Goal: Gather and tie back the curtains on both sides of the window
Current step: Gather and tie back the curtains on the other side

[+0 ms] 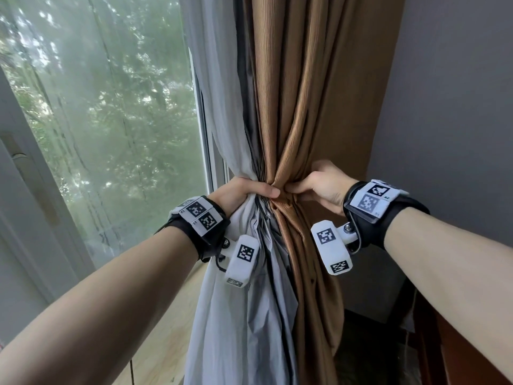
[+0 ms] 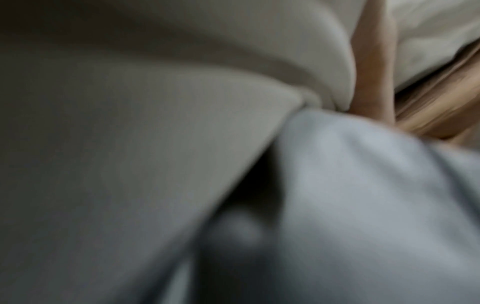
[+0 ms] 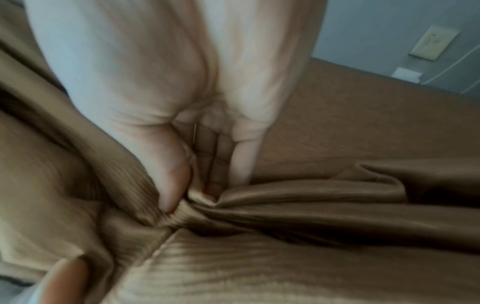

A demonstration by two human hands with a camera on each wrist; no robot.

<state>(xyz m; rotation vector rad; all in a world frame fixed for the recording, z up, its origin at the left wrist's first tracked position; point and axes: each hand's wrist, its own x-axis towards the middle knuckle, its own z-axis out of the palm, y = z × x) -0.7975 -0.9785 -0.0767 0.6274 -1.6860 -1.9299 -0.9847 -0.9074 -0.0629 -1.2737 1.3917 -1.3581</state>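
Gathering step was in hand: left hand [image 1: 244, 191] wrapped the grey lining [image 1: 236, 301], right hand [image 1: 319, 184] pinched brown curtain [image 1: 302, 93] folds beside it. No tieback was visible; the next move probably called for one hand holding the bundle while the other fetched a tie.

no readable words or numbers, black-and-white square code markers on left wristband [image 1: 200, 216] and right wristband [image 1: 373, 198], tiny characters beside them too small to read

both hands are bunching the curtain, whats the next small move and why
Probably slide the right hand further round the brown curtain, since loose folds hang outside it, while the left hand grips the grey lining. No tieback is visible.
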